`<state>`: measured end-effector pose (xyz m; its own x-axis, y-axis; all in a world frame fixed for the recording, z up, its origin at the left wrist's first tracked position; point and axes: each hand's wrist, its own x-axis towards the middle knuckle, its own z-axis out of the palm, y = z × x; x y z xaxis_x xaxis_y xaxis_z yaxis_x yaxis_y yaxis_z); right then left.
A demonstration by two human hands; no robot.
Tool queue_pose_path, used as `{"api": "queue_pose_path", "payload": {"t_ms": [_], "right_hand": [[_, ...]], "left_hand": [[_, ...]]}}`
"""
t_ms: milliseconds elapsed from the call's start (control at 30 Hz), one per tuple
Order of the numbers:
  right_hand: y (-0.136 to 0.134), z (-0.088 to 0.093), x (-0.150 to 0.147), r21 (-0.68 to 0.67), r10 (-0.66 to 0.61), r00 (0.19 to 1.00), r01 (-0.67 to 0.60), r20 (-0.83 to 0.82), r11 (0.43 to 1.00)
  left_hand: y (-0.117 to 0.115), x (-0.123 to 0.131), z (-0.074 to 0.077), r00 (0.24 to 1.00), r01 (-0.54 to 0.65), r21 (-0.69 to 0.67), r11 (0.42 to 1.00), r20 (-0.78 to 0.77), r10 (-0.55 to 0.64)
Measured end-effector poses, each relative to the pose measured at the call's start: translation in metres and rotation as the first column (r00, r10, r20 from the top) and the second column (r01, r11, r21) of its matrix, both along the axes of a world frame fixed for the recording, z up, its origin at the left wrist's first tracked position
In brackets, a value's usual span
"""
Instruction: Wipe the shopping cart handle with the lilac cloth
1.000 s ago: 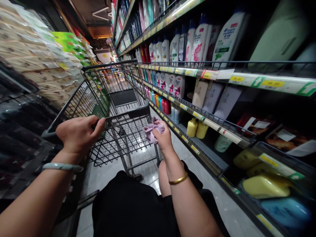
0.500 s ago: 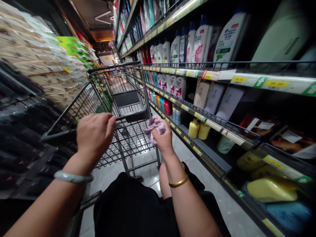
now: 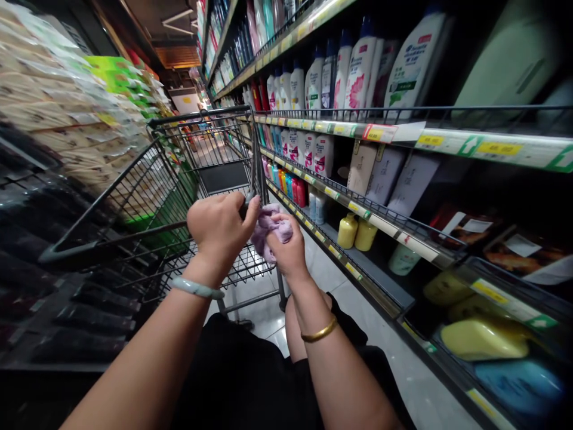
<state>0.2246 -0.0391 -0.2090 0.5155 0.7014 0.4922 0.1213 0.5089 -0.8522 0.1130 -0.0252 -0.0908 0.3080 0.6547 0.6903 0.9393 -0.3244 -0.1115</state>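
A black wire shopping cart [image 3: 147, 179] stands in front of me in a shop aisle. My left hand [image 3: 219, 230] is closed on the right end of the cart's handle bar [image 3: 111, 239]. Right beside it, my right hand [image 3: 286, 251] is closed around a crumpled lilac cloth [image 3: 266, 224], pressed near the cart's rear right corner. The two hands almost touch. A pale bangle sits on my left wrist and a gold one on my right.
Shelves [image 3: 403, 137] of shampoo bottles, boxes and yellow bottles [image 3: 356, 232] run close along the right. Stacked packs [image 3: 67, 107] line the left. The tiled floor [image 3: 313, 263] shows between cart and shelves. My dark-clothed lap fills the bottom.
My left hand slid right along the cart's handle from its left part to beside my right hand. The right hand with the cloth stayed near the cart's rear right corner.
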Motion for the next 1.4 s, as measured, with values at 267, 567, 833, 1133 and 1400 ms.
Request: {"api": "queue_pose_path", "payload": {"t_ms": [267, 567, 833, 1133, 1400], "right_hand": [[0.005, -0.013, -0.018, -0.285, 0.040, 0.999, -0.039, -0.004, 0.958], [0.001, -0.016, -0.040, -0.190, 0.011, 1.000, -0.007, 0.024, 0.982], [-0.020, 0.007, -0.041, -0.004, 0.154, 0.987, -0.154, -0.050, 0.988], [-0.004, -0.020, -0.047, -0.277, 0.061, 0.995, -0.080, -0.077, 0.957], [-0.020, 0.012, -0.052, 0.133, -0.015, 0.983, -0.010, 0.183, 0.991]], "left_hand": [[-0.009, -0.024, 0.000, 1.000, -0.022, 0.038, 0.999, 0.005, 0.022], [-0.024, -0.048, -0.004, 0.999, 0.000, 0.099, 0.995, 0.037, -0.004], [-0.027, -0.064, -0.011, 0.994, 0.056, 0.252, 0.966, 0.073, -0.076], [-0.033, -0.070, -0.008, 0.990, 0.114, 0.316, 0.942, 0.040, -0.134], [-0.032, -0.075, -0.011, 0.987, 0.140, 0.380, 0.914, 0.023, -0.161]]}}
